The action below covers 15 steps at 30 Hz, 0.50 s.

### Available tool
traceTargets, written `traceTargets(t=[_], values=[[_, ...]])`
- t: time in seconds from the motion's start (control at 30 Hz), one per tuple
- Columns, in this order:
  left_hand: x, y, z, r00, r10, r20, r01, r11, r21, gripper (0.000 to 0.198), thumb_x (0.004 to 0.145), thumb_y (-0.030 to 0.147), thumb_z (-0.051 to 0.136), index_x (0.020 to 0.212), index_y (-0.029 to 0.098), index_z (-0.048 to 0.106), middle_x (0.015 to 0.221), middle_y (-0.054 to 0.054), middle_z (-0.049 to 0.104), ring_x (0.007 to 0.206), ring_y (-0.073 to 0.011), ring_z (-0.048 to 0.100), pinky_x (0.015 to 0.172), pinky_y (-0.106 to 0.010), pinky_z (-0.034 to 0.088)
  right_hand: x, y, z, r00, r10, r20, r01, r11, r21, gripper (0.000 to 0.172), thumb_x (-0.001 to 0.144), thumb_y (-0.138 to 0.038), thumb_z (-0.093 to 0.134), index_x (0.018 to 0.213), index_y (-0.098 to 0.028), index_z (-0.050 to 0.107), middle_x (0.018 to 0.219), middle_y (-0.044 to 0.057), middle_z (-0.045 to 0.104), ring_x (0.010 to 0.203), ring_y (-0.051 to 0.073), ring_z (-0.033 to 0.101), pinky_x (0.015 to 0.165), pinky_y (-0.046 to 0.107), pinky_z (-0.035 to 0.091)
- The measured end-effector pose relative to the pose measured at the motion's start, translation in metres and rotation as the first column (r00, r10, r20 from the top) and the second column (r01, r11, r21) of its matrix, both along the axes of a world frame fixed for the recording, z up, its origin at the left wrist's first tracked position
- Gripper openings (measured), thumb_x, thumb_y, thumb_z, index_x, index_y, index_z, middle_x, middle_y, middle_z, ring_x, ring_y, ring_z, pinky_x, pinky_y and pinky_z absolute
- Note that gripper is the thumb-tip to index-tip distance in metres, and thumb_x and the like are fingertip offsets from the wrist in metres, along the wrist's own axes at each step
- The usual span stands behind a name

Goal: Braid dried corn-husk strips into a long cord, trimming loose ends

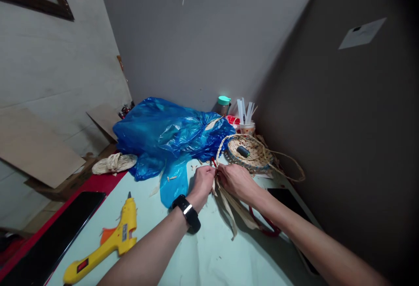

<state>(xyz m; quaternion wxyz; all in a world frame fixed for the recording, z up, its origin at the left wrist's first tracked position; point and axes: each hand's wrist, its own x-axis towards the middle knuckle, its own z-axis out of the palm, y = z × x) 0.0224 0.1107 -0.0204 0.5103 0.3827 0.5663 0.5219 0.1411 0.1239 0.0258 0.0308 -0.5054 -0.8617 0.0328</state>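
Noting yellow glue gun (pixel 125 221) lying untouched at left. Pinching with left hand (pixel 203 180), fingers closed, at near end of braided cord (pixel 219 148), over middle of table (pixel 225 262); pinching with right hand (pixel 236 180) just beside. Leaving loose strips (pixel 241 212) trailing below, apparently unbraided. Showing braiding complete along length looping over woven tray (pixel 258 150).

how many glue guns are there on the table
1: a yellow glue gun lies on the table, left of the left hand. More could be hidden under the blue plastic bag.
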Motion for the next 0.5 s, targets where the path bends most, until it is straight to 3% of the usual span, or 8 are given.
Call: traceTargets(t=[0.17,0.33,0.5], values=[[-0.001,-0.001,0.001,0.996,-0.024,0.085,0.023,1.0,0.002,0.018,0.067,0.024,0.057,0.051,0.017,0.053,0.045,0.003,0.046,0.043,-0.0089,0.039,0.042,-0.02,0.023,0.004,-0.001,-0.007,0.988,-0.018,-0.152,0.007,0.997,-0.073,0.022,0.087,-0.017,0.043,0.079,-0.014,0.063,0.07,0.01,0.064,0.062,0.017,0.057,0.057,0.027,0.027],[-0.003,-0.001,0.006,0.975,-0.072,0.212,0.079,0.997,-0.022,0.018,0.067,0.026,0.056,0.053,0.015,0.058,0.046,0.001,0.05,0.036,-0.0067,0.034,0.038,-0.021,0.02,0.011,0.008,-0.016,0.926,-0.016,-0.377,-0.07,0.975,-0.213,0.023,0.083,-0.017,0.048,0.068,-0.014,0.065,0.06,0.001,0.058,0.059,0.012,0.048,0.059,0.023,0.03],[-0.007,0.001,0.008,0.95,-0.084,0.301,0.091,0.996,-0.011,0.012,0.065,0.023,0.061,0.066,0.012,0.064,0.049,0.0,0.053,0.037,-0.0062,0.036,0.04,-0.021,0.025,0.01,0.023,-0.034,0.81,-0.197,-0.552,-0.047,0.917,-0.396,0.031,0.082,-0.034,0.05,0.066,-0.012,0.066,0.05,-0.002,0.049,0.047,0.009,0.039,0.048,0.021,0.03]])
